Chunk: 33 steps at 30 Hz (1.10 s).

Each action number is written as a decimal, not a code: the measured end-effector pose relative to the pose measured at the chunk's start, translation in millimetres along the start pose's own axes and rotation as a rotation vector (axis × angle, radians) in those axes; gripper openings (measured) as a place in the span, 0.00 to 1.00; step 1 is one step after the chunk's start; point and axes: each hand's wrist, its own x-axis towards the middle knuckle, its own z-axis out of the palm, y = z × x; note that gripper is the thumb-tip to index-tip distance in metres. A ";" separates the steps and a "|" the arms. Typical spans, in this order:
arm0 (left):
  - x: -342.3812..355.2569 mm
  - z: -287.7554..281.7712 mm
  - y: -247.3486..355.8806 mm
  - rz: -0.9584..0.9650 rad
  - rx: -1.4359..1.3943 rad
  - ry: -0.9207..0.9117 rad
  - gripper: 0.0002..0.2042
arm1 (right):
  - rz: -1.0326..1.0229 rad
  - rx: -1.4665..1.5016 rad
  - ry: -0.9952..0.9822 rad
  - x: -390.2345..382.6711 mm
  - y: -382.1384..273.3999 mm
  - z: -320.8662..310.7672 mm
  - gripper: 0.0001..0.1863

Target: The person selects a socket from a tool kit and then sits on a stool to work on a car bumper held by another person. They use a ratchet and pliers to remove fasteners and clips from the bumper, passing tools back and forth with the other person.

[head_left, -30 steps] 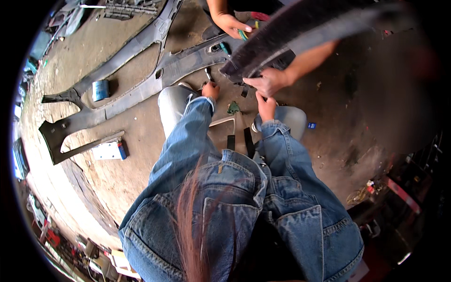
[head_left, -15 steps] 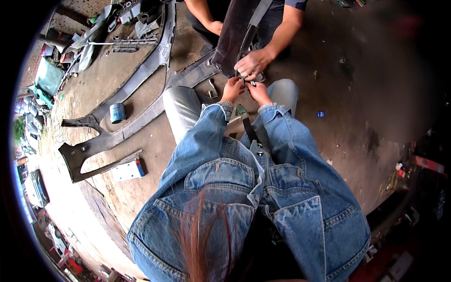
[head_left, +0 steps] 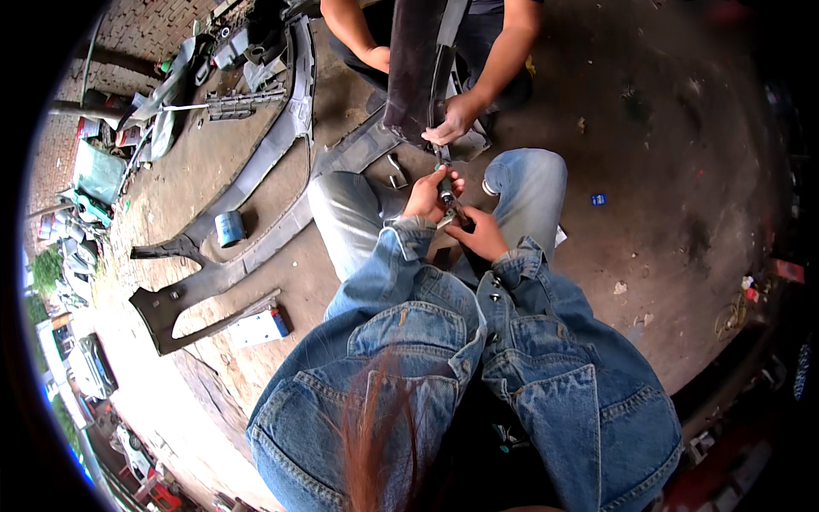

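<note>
My left hand (head_left: 426, 199) is closed round a slim metal hand tool (head_left: 447, 189) with a greenish section, between my knees. My right hand (head_left: 479, 229) is closed on the lower end of the same tool. The tool's upper end meets the bottom end of a long dark plastic panel (head_left: 412, 72), though the exact contact is too small to make out. A co-worker's hand (head_left: 455, 118) grips the panel just above my hands; their other hand (head_left: 377, 58) is at the panel's left, partly hidden. A small metal piece (head_left: 397, 171) lies on the floor left of my hands.
Long grey plastic trim pieces (head_left: 256, 179) stretch across the floor at left, with a blue can (head_left: 229, 229) and a white-and-blue box (head_left: 260, 327). Car parts (head_left: 97, 172) pile along the brick wall. A small blue packet (head_left: 598, 199) lies at right.
The panel has swung upright and left with the co-worker's hands. My hands have come together and drawn slightly down toward me, and the tool between them is now visible.
</note>
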 end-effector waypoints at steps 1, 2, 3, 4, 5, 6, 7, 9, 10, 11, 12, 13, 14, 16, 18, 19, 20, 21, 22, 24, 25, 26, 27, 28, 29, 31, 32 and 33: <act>-5.8 7.2 0.8 0.059 0.063 -0.015 0.14 | -0.062 0.073 0.073 4.8 -4.1 5.4 0.16; -10.3 16.2 1.3 0.038 0.115 0.026 0.11 | 0.018 0.264 0.107 12.1 -8.5 8.6 0.15; -10.3 12.6 -4.4 0.170 0.153 0.035 0.08 | 0.103 0.467 0.125 17.4 -15.1 16.6 0.14; -13.5 23.8 -6.7 0.252 0.242 0.002 0.08 | 0.189 0.659 0.162 22.0 -16.8 18.6 0.13; -16.4 35.0 -9.1 0.335 0.331 -0.034 0.07 | 0.237 0.577 0.228 24.8 -8.0 21.6 0.10; -19.8 40.6 -10.7 0.373 0.376 -0.052 0.07 | 0.206 0.536 0.307 26.3 -11.6 25.1 0.09; -23.2 45.2 -10.9 0.353 0.464 -0.056 0.09 | 0.175 0.494 0.387 27.2 -15.3 28.3 0.09; -27.3 51.5 -2.5 0.275 0.554 -0.075 0.12 | 0.293 0.733 0.342 26.7 -18.3 26.8 0.09; -22.7 48.1 -0.8 0.277 0.582 -0.062 0.13 | 0.330 0.878 0.315 30.4 -17.0 26.3 0.10; -14.1 42.8 0.8 0.280 0.609 -0.051 0.14 | 0.366 1.022 0.286 34.5 -16.1 26.6 0.10; -9.6 45.9 3.4 0.286 0.631 -0.045 0.15 | 0.395 1.140 0.296 41.8 -22.1 26.1 0.12; -7.5 47.3 5.8 0.273 0.652 -0.042 0.16 | 0.413 1.203 0.304 46.4 -27.0 24.7 0.12; -5.6 48.0 9.2 0.261 0.673 -0.039 0.16 | 0.432 1.265 0.312 50.3 -31.2 23.0 0.12; 1.0 51.3 10.8 0.259 0.672 0.024 0.16 | 0.453 1.360 0.285 56.6 -30.2 20.6 0.13; 2.9 54.9 14.7 0.237 0.658 0.041 0.16 | 0.452 1.421 0.219 63.8 -22.8 18.4 0.13; 3.8 57.2 17.1 0.226 0.652 0.049 0.16 | 0.471 1.421 0.226 64.7 -20.9 17.5 0.13; 8.4 55.1 16.9 0.222 0.664 0.029 0.16 | 0.489 1.421 0.233 65.0 -19.0 16.4 0.13; 13.5 49.0 15.1 0.219 0.676 0.014 0.16 | 0.510 1.423 0.237 64.4 -17.8 16.5 0.14; 18.5 43.2 13.5 0.215 0.689 -0.001 0.16 | 0.490 1.484 0.190 64.5 -16.1 14.7 0.14; 23.5 41.8 13.7 0.254 0.715 -0.029 0.15 | 0.449 1.601 0.098 65.0 -13.3 7.2 0.14; 22.4 45.6 14.9 0.271 0.728 -0.045 0.14 | 0.469 1.683 0.069 66.5 -12.2 2.1 0.14; 16.9 47.4 14.9 0.174 0.667 -0.030 0.13 | 0.490 1.764 0.038 69.3 -10.6 -4.4 0.14; 17.8 48.3 15.8 0.195 0.685 -0.013 0.12 | 0.509 1.845 0.005 72.6 -14.0 -10.9 0.14; 20.2 49.3 17.2 0.217 0.703 0.003 0.12 | 0.556 1.881 0.003 75.9 -17.2 -15.9 0.15; 22.3 49.8 18.5 0.238 0.720 0.020 0.12 | 0.553 1.863 -0.052 77.4 -18.2 -20.4 0.15; 25.0 49.1 23.5 0.236 0.657 -0.024 0.11 | 0.538 1.823 -0.166 83.0 -18.2 -31.2 0.15; 24.8 48.1 24.9 0.244 0.645 -0.050 0.11 | 0.537 1.803 -0.194 85.9 -16.9 -35.4 0.15; 20.9 51.9 27.5 0.251 0.633 -0.076 0.11 | 0.542 1.774 -0.207 89.2 -17.9 -41.1 0.16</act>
